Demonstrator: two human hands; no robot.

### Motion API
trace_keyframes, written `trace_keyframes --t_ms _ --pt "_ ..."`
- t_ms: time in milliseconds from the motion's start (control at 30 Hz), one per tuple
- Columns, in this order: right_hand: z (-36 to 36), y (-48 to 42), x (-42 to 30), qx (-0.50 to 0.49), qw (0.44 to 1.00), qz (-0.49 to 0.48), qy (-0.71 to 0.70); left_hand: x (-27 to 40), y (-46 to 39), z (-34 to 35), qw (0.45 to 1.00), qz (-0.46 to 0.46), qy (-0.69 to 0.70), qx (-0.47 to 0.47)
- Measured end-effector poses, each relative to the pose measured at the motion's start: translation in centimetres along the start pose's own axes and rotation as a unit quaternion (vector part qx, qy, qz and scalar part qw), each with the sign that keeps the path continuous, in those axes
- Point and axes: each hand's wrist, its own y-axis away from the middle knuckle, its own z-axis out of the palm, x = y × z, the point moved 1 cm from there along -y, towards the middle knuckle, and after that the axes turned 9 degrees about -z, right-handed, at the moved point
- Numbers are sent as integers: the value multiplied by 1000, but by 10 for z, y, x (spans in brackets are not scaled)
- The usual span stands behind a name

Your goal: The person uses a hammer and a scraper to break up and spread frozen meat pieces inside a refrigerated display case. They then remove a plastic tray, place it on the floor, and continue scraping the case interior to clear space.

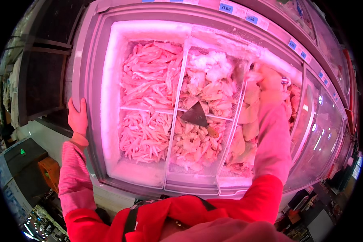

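My left hand grips the left rim of a chest freezer, with the thumb on top. Inside the freezer, my right hand reaches over pale poultry pieces at the far right part. It is blurred, and a small striped item shows beside it; whether the hand holds it is unclear. A scraper with a dark triangular blade and a wooden handle rests on the wire divider and meat pieces in the middle section.
Wire dividers separate long pale pieces, thin pieces and chunks of meat. Frost coats the back wall. A sliding glass lid covers the freezer's right side. An orange crate stands at lower left.
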Motion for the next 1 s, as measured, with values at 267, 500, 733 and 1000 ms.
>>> trace_keyframes --t_ms 267,500,733,1000 --pt "-9 5 17 42 989 -141 6 5 1 -2 1000 -8 27 -8" --pt "-13 17 21 -119 988 79 60 6 2 -2 1000 -7 -11 -4" --pt "-8 34 -22 -27 985 155 -71 7 1 -2 1000 -24 -7 -3" --pt "7 23 -73 219 620 450 -605 2 0 1 1000 -20 2 -4"
